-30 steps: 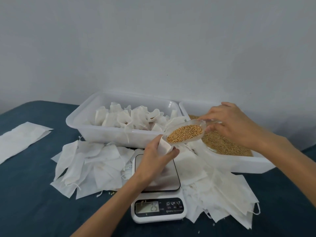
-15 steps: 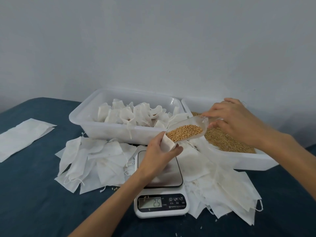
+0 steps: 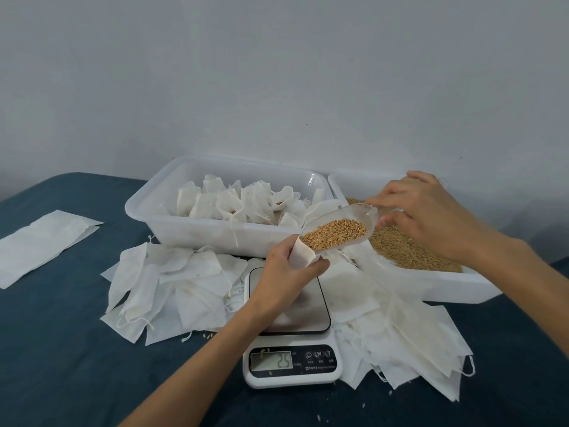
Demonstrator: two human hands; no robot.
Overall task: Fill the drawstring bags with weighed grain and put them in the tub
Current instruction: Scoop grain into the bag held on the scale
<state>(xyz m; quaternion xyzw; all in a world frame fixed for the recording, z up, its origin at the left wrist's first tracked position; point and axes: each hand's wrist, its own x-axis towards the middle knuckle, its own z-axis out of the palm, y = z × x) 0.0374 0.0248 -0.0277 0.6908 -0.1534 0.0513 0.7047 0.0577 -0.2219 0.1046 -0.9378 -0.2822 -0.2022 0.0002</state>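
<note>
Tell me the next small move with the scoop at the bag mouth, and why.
Probably tip the scoop further with the right hand: its lip sits at the open bag gripped by the left hand, and its grain is still inside.

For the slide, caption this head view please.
Right hand tips scoop of grain into bag held by left hand above scale.

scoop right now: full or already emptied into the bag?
Full. The clear scoop in the right hand holds a heap of grain, its lip at the mouth of the bag held by the left hand.
</note>
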